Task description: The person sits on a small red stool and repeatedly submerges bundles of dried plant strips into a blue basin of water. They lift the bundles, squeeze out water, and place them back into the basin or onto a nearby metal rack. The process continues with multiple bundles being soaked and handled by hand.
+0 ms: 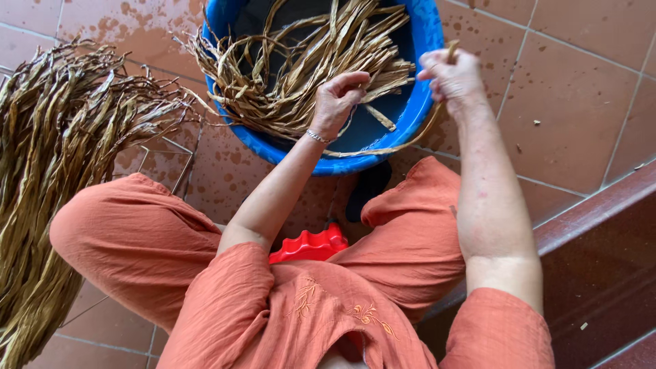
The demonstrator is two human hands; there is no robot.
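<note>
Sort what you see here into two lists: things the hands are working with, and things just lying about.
In use: left hand and right hand, each closed on a dried leaf strip; blue tub holding more strips.

Lying about: large pile of dried strips on the wet tiled floor; wire rack; red plastic stool.

One head-worn camera looks steeply down, close over the lap, onto the blue tub (418, 102) and tiled floor (574, 102).

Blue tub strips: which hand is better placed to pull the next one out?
Likely the left hand: it sits over the wet strips inside the blue tub, fingers touching them. The right hand is at the rim, fist closed on one strip.
</note>
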